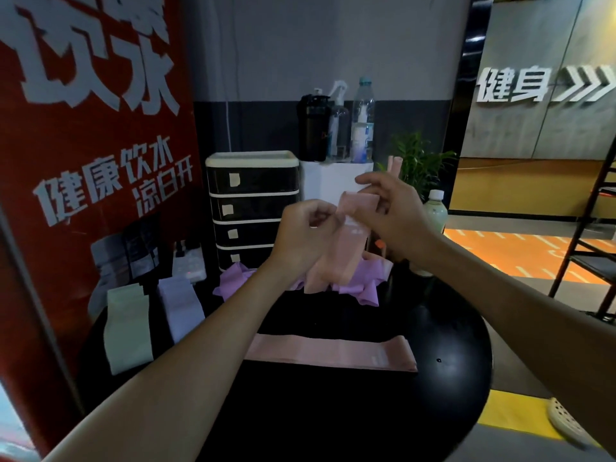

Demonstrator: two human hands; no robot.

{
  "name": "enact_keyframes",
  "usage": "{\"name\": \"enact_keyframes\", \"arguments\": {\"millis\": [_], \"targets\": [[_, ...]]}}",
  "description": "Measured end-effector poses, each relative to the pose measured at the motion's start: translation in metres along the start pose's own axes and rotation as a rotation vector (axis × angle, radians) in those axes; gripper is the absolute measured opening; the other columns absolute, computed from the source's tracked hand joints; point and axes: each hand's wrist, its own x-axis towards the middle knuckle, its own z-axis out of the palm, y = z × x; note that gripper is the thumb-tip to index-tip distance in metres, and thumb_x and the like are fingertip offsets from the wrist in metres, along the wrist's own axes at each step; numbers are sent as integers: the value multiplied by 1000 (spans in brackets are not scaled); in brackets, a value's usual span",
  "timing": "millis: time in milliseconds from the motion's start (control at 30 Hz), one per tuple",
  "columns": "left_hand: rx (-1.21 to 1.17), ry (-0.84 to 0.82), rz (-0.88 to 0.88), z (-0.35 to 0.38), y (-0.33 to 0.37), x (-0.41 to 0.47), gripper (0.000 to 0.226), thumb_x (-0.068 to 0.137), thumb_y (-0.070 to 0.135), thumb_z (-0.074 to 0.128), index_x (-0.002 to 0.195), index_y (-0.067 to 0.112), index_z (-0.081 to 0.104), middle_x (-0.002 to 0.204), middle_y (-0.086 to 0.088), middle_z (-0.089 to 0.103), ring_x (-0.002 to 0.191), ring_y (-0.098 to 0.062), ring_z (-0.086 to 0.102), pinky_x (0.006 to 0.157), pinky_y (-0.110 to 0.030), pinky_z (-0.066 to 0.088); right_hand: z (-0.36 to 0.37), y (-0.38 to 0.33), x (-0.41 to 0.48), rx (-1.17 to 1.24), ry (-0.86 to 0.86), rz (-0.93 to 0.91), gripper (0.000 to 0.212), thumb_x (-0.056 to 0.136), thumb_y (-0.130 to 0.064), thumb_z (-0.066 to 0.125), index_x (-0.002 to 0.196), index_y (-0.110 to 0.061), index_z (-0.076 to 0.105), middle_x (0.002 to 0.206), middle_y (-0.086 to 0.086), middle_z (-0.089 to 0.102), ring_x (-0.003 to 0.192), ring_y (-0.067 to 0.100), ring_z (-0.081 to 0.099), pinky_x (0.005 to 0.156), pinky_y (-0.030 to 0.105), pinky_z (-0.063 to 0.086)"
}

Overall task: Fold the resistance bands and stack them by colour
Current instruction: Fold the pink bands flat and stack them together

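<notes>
Grip: L hand [301, 228], R hand [393, 211] hold 1 peach band [346, 243] — 3 folded piles [330, 353].

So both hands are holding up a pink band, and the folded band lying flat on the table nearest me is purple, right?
Not quite: the head view shows the folded band nearest you on the table is pink, not purple. Purple is the loose pile further back. The left hand and right hand do hold up a pink band.
</notes>
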Motion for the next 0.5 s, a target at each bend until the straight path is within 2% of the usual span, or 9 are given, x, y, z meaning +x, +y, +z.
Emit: {"name": "enact_keyframes", "arguments": {"millis": [67,133,200,267,400,500], "targets": [[-26,6,10,-4,6,-1,10,92,8,67,93,0,73,90,-13,73,77,-7,64,72,-18,51,-2,-5,0,-41,42,-29,14,87,-10,69,100,-14,65,87,-2,66,75,9,60,65,15,48],[-37,-3,23,-8,12,-2,9,92,7,66,95,2,73,92,-11,74,79,-7,65,75,-17,52,-2,-13,1,-21,83,-33,3,89,-9,67,91,-7,69,85,5,68,75,18,62,68,25,51],[-60,-36,27,-12,17,-6,11,92,7,67,100,5,72,95,-9,74,85,-12,68,78,-21,55,-2,-21,2,20,93,-19,7,90,-8,66,91,-3,70,87,10,70,80,23,64,71,31,53],[-106,-79,-5,-14,20,-11,13,91,9,68,103,9,71,96,-6,76,88,-14,71,77,-23,57,0,-28,2,30,105,-21,9,91,-10,65,90,-2,70,85,12,70,76,24,63,69,32,53],[-194,-103,-121,-18,21,-25,9,94,12,64,101,12,70,95,-7,76,89,-21,73,59,-25,58,1,-40,4,15,130,-23,14,93,-17,64,83,-9,70,78,17,68,67,19,57,59,37,49],[-225,-145,-165,-22,16,-34,10,95,11,63,102,9,70,95,-10,76,83,-22,73,58,-27,58,2,-46,4,26,147,-10,14,94,-18,63,82,-13,69,76,15,67,63,13,54,54,30,47]]}}
